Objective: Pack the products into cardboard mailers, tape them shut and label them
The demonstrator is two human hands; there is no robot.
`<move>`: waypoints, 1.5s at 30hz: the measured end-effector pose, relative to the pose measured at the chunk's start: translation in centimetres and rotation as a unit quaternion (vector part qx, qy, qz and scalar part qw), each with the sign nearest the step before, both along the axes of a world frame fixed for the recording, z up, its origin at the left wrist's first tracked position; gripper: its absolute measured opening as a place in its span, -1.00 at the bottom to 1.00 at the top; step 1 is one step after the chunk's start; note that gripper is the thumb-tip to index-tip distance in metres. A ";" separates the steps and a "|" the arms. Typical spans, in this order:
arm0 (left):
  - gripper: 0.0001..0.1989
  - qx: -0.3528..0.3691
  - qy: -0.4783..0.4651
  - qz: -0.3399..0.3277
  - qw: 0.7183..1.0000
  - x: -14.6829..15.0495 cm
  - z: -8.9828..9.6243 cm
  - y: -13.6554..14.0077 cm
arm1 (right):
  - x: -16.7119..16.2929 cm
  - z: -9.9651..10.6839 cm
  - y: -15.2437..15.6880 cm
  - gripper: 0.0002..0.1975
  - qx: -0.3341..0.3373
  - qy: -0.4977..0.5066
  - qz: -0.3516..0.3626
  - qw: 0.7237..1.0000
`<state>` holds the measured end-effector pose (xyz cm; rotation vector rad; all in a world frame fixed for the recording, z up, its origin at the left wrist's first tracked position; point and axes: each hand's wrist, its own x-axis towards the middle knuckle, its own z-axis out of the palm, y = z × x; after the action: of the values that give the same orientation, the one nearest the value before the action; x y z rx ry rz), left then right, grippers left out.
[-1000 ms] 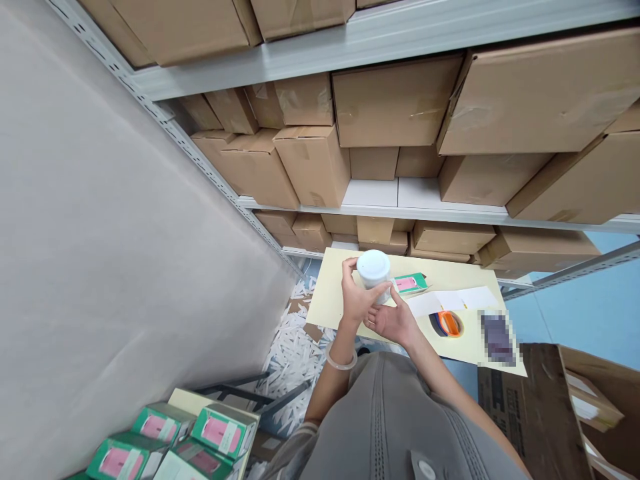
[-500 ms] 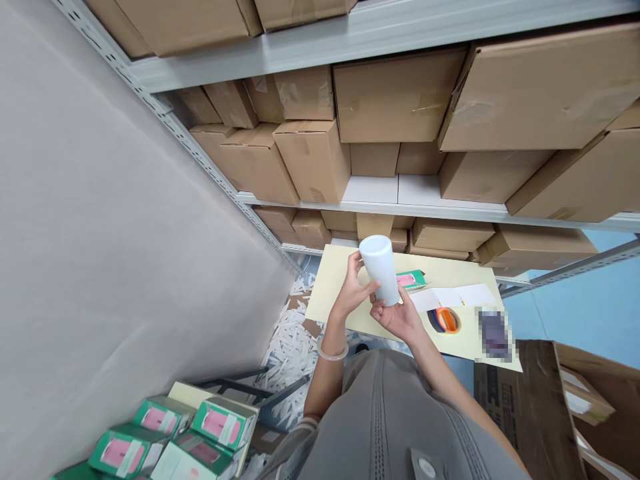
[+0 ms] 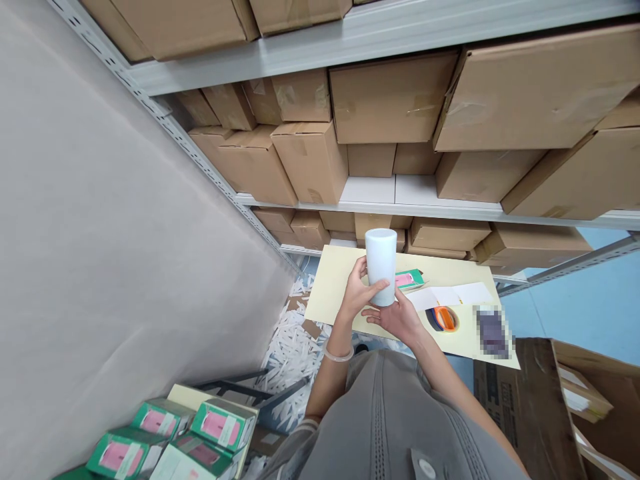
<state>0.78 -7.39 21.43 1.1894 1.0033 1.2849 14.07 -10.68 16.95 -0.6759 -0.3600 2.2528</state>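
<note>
A plain white tumbler (image 3: 381, 260), tall and slightly tapered, stands nearly upright in front of me above the table. My left hand (image 3: 359, 290) is wrapped round its left side, with the thumb across its front near the bottom. At the base, my right hand (image 3: 397, 320) touches the tumbler from below and the right, its fingers reaching out to the left beneath it. Behind the tumbler, a green and pink box (image 3: 410, 279) lies on the pale yellow table (image 3: 325, 287). The inside of the tumbler cannot be made out.
White paper cards (image 3: 470, 293), an orange and dark tape roll (image 3: 444, 319) and a blurred-out dark item (image 3: 494, 331) lie on the table's right. Cardboard boxes (image 3: 310, 160) fill the shelves. Green boxes (image 3: 220, 423) are stacked lower left. An open carton (image 3: 530, 400) stands at right; paper shreds (image 3: 287, 353) cover the floor.
The tumbler has gone from leaning left to nearly upright. My left thumb now lies further across its front, and my right fingers have straightened out beneath its base.
</note>
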 end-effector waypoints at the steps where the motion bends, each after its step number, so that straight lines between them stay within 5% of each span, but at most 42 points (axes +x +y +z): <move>1: -0.33 -0.012 -0.021 0.014 1.000 0.1 -0.2 0.1 | 0.1 -0.1 0.0 -0.43 0.018 -0.029 -0.019 0.999; 7: -0.46 -0.132 -0.220 0.074 0.964 0.2 -1.1 0.5 | 0.9 0.5 0.0 -0.56 0.147 -0.118 -0.157 0.969; 11: -0.56 -0.216 -0.346 0.007 0.913 0.3 -0.9 0.7 | 1.2 1.5 -0.1 -0.54 0.261 -0.198 -0.178 0.928; 17: -0.48 -0.315 -0.415 -0.051 0.852 0.6 -0.7 0.8 | 1.6 3.2 1.0 -0.43 0.457 -0.385 -0.202 0.776; 20: -0.46 -0.293 -0.415 -0.069 0.859 1.0 -0.8 0.8 | 1.8 4.4 1.6 -0.48 0.511 -0.449 -0.223 0.698; 22: -0.47 -0.272 -0.387 -0.065 0.879 1.1 -0.8 0.8 | 1.7 5.0 1.8 -0.49 0.524 -0.467 -0.229 0.674; 28: -0.34 -0.223 -0.255 -0.051 0.940 1.2 -0.7 0.9 | 1.4 5.5 2.0 -0.48 0.539 -0.470 -0.232 0.659; 45: -0.31 -0.205 -0.280 -0.073 0.935 1.4 0.8 0.3 | 1.5 6.8 0.0 -0.44 0.551 -0.509 -0.233 0.619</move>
<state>2.22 -7.10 22.26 0.5151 0.6934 1.1292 15.61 -10.63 23.77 -1.0565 -1.6834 0.5921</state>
